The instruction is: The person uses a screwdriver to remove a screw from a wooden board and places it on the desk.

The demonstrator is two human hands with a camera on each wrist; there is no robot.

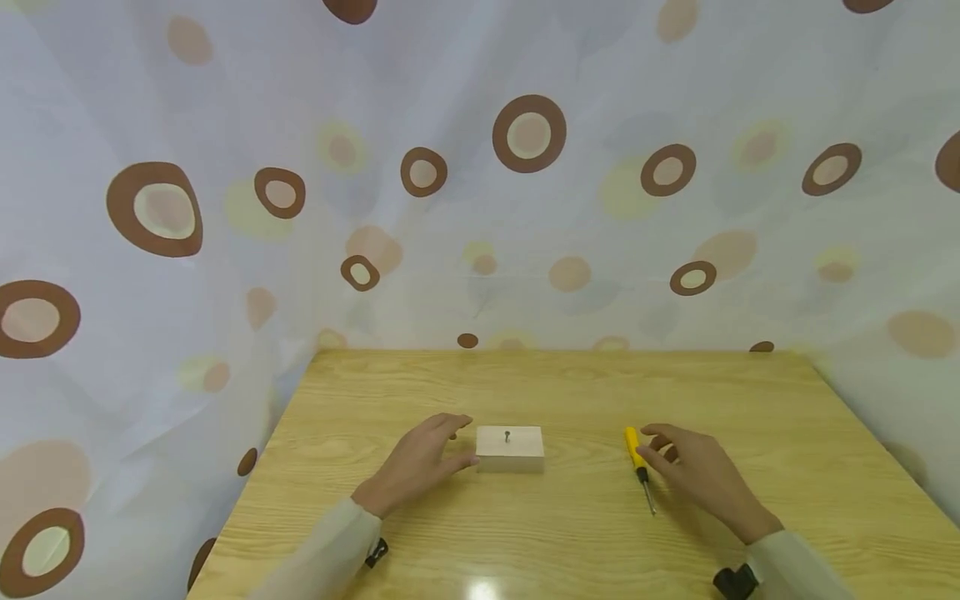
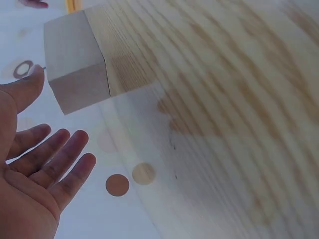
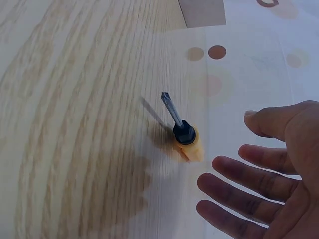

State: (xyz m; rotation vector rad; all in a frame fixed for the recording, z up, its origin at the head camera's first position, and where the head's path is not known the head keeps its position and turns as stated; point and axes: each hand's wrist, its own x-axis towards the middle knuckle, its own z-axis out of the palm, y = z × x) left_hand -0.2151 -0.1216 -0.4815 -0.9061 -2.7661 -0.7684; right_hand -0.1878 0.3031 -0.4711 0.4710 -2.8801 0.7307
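A pale wooden block [image 1: 510,450] lies on the table, with a screw [image 1: 507,436] standing up from its top face. My left hand [image 1: 420,460] is at the block's left side, fingers spread and thumb near its front left corner; whether it touches I cannot tell. In the left wrist view the block [image 2: 77,59] shows beyond the thumb. To the right lies a screwdriver [image 1: 636,454] with a yellow handle, black collar and metal shaft pointing toward me. My right hand [image 1: 697,467] hovers beside its handle, fingers loosely bent. The right wrist view shows the screwdriver [image 3: 184,133] apart from the fingers.
The wood-grain table [image 1: 570,550] carries the block and the screwdriver, with a gap between them. A white curtain [image 1: 480,200] with brown and beige circles hangs behind the table and along both sides.
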